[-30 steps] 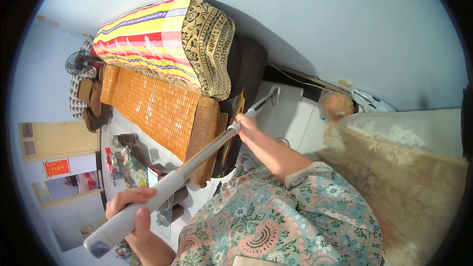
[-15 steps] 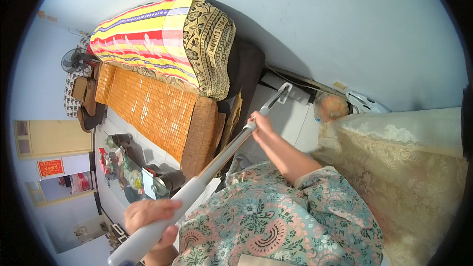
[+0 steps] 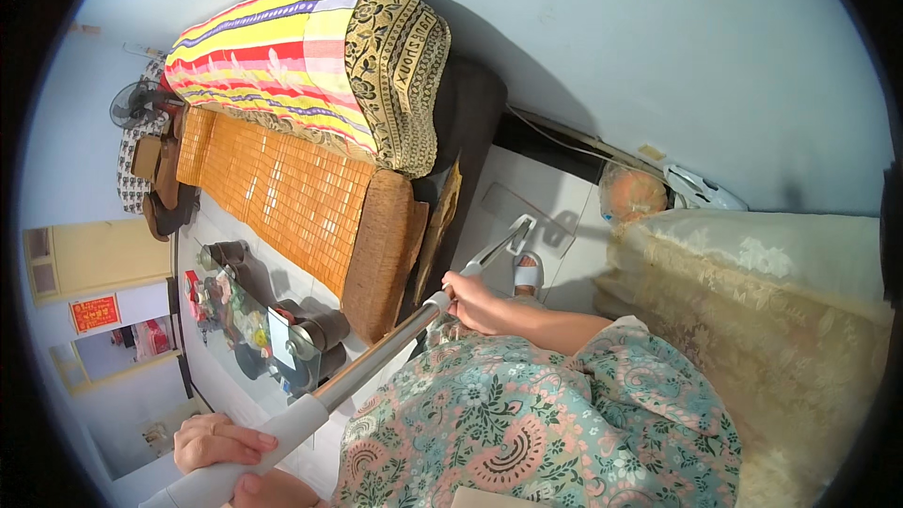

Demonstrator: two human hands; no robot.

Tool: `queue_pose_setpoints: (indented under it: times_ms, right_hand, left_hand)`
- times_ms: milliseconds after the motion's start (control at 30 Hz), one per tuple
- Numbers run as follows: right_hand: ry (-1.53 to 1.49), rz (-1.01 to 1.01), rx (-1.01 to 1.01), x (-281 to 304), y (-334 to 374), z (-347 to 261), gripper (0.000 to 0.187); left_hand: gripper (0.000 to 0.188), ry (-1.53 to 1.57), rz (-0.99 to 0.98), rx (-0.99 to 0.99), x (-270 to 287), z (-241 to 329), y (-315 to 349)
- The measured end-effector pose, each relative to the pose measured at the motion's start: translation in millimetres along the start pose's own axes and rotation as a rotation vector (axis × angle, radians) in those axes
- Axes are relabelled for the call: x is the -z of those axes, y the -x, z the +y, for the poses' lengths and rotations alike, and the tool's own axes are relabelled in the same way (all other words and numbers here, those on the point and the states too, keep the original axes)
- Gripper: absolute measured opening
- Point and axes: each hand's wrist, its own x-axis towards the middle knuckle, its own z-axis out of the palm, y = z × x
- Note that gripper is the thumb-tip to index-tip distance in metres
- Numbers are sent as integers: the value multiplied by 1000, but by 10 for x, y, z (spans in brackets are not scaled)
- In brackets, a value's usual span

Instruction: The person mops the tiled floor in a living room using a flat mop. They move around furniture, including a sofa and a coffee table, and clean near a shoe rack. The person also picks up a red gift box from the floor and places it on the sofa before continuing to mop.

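Observation:
A long flat mop (image 3: 381, 337) with a white and metallic pole runs slantwise across the view. My left hand (image 3: 224, 444) is closed round the thick white upper part of the pole at the lower left. Farther down, my right hand (image 3: 470, 301) grips the pole near a grey collar. The pole ends in a white bracket on a pale rectangular mop head (image 3: 550, 218), which lies flat on the tiled floor. Just this side of it is my foot in a light slipper (image 3: 529, 275).
A sofa (image 3: 282, 193) with a bamboo mat and striped cover stands left. A glass table (image 3: 235, 343) holds several items. Along the wall are a bagged round orange thing (image 3: 632, 196) and a white appliance (image 3: 701, 190). Lace cloth (image 3: 752, 301) drapes something at right.
The mop head has come back from the wall toward my foot. Both hands have moved left and nearer me with the pole, still gripping it. The slippered foot now shows clearly.

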Motion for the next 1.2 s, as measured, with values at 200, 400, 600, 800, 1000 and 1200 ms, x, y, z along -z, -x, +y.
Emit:
queue_pose_setpoints:
  times_ms: [200,400,600,800,1000,1200]
  right_hand:
    - [-91,-21,27,-62,94,-21,18]
    - [-33,-29,283,-29,-713,-520,18]
    - [271,124,328,27,-1045,-913,49]
    - [396,129,223,-128,-1096,-480,89]
    - [473,186,138,-271,-892,895,87]
    - [503,192,123,-285,-599,2203,84]
  left_hand:
    - [31,108,-183,-162,468,-67,344]
    - [21,-145,-99,31,-225,-33,410]
    - [22,58,12,133,-604,-570,330]
    - [26,161,104,321,-298,-662,779]
    - [26,207,185,324,437,-833,1873]
    - [26,103,119,353,1189,-918,2841]
